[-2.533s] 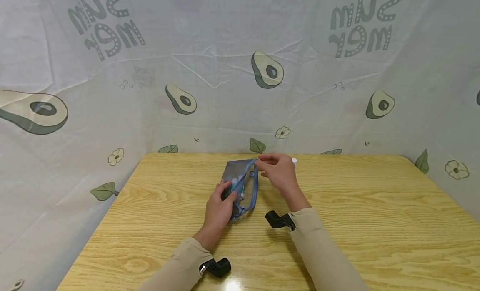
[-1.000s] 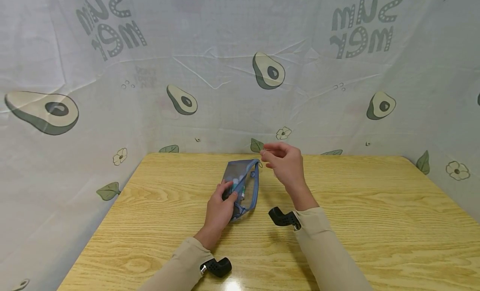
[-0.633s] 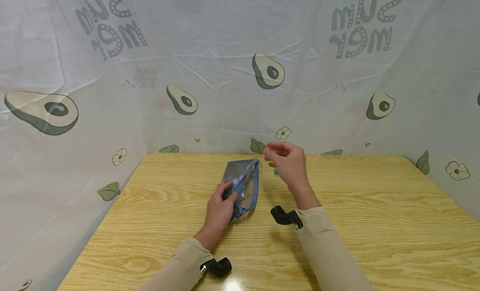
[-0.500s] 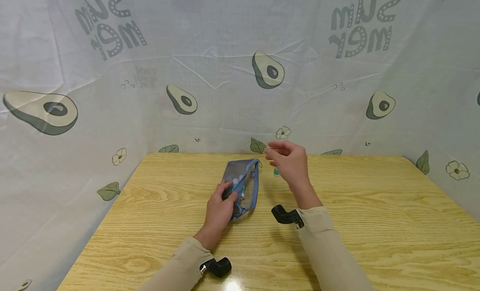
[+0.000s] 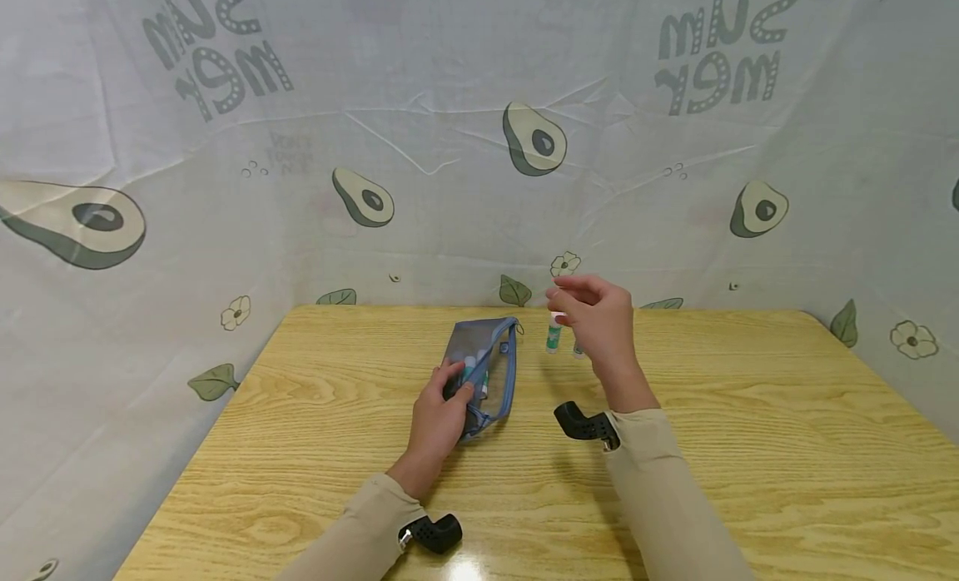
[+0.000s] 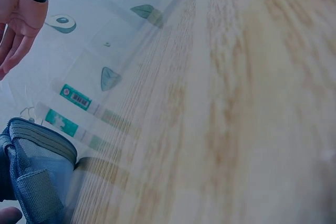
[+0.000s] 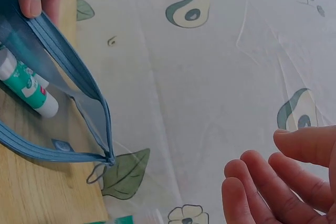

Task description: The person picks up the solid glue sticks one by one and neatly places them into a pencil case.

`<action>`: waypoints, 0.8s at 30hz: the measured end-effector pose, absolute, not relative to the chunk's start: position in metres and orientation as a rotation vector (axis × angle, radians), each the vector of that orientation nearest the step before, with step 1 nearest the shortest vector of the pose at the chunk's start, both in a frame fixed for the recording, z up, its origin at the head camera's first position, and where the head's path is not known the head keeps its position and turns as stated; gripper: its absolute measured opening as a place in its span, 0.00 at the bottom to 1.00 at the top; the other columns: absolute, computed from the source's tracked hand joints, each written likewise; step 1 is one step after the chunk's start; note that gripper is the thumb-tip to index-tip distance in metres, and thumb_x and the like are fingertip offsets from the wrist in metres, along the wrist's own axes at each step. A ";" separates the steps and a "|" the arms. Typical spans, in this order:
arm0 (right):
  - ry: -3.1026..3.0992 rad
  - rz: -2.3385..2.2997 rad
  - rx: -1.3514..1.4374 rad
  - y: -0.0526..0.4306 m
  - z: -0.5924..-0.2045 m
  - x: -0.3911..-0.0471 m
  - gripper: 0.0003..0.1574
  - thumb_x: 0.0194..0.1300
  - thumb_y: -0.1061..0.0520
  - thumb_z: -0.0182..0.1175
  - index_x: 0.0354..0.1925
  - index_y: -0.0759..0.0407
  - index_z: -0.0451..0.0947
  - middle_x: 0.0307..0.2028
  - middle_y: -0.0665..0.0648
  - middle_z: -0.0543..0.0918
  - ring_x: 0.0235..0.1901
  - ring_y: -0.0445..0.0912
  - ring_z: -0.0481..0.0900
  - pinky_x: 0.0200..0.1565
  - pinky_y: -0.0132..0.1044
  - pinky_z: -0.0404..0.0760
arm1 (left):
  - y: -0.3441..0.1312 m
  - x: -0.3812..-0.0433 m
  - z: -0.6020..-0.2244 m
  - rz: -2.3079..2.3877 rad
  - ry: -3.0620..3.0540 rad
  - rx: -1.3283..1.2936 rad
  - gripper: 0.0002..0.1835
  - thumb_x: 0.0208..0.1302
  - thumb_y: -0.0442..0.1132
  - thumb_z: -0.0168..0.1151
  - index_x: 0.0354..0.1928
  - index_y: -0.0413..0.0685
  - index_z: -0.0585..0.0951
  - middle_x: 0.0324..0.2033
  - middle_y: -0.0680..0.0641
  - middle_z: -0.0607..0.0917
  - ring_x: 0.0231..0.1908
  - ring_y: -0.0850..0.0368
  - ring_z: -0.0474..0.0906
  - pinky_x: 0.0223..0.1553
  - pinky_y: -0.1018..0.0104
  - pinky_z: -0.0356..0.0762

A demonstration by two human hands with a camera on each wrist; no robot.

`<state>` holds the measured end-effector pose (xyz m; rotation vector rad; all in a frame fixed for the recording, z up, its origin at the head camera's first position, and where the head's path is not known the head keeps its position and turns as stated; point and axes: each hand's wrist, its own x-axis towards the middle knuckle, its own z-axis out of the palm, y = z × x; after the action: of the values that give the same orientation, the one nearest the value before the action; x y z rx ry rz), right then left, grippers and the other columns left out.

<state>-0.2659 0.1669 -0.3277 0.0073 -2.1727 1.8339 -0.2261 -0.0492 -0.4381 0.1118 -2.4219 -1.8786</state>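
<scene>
My left hand (image 5: 438,414) grips the near side of a blue zip pouch (image 5: 466,335) with see-through mesh sides, its zipped mouth gaping to the right. Glue sticks with white caps and green labels lie inside; one glue stick (image 7: 30,90) shows through the mouth in the right wrist view. My right hand (image 5: 599,323) hovers right of the pouch, fingers loosely bent and holding nothing. Just below it, two more glue sticks, one (image 5: 553,338) nearer the pouch and one (image 5: 578,350) partly behind the hand, stand upright on the table.
The wooden table (image 5: 337,381) ends at a pale cloth backdrop (image 5: 442,190) printed with avocados and leaves. A small cord loop (image 7: 96,173) hangs from the pouch's far corner. Black wrist cameras, one on the left sleeve (image 5: 438,534) and one on the right (image 5: 584,423), jut out.
My right hand has left the pouch's far corner and moved right and slightly up, uncovering the two standing glue sticks. My left hand and the pouch have stayed in place.
</scene>
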 end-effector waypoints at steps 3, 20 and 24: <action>-2.156 1.825 -0.008 0.171 -0.326 -0.265 0.19 0.74 0.57 0.66 0.60 0.62 0.84 0.48 0.58 0.92 0.39 0.37 0.90 0.45 0.33 0.90 | -0.049 -0.226 -0.438 -1.874 -2.423 0.111 0.24 0.77 0.41 0.59 0.72 0.47 0.78 0.82 0.46 0.64 0.85 0.40 0.49 0.82 0.36 0.52; -2.037 1.765 -0.093 0.200 -0.323 -0.264 0.19 0.72 0.54 0.69 0.56 0.62 0.86 0.34 0.41 0.89 0.37 0.39 0.90 0.43 0.30 0.90 | -0.048 -0.225 -0.441 -1.879 -2.419 0.117 0.24 0.77 0.41 0.58 0.72 0.47 0.78 0.82 0.45 0.64 0.85 0.41 0.49 0.82 0.37 0.52; -2.017 1.780 -0.117 0.205 -0.322 -0.263 0.17 0.72 0.55 0.69 0.55 0.60 0.86 0.35 0.40 0.89 0.37 0.38 0.90 0.42 0.28 0.89 | -0.048 -0.225 -0.441 -1.888 -2.416 0.118 0.24 0.77 0.41 0.58 0.72 0.47 0.78 0.82 0.46 0.64 0.85 0.41 0.49 0.82 0.37 0.52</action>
<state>-0.2632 0.2051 -0.3216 -0.1173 -2.0170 1.7802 -0.2252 -0.0482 -0.4405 0.1185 -2.4163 -1.8881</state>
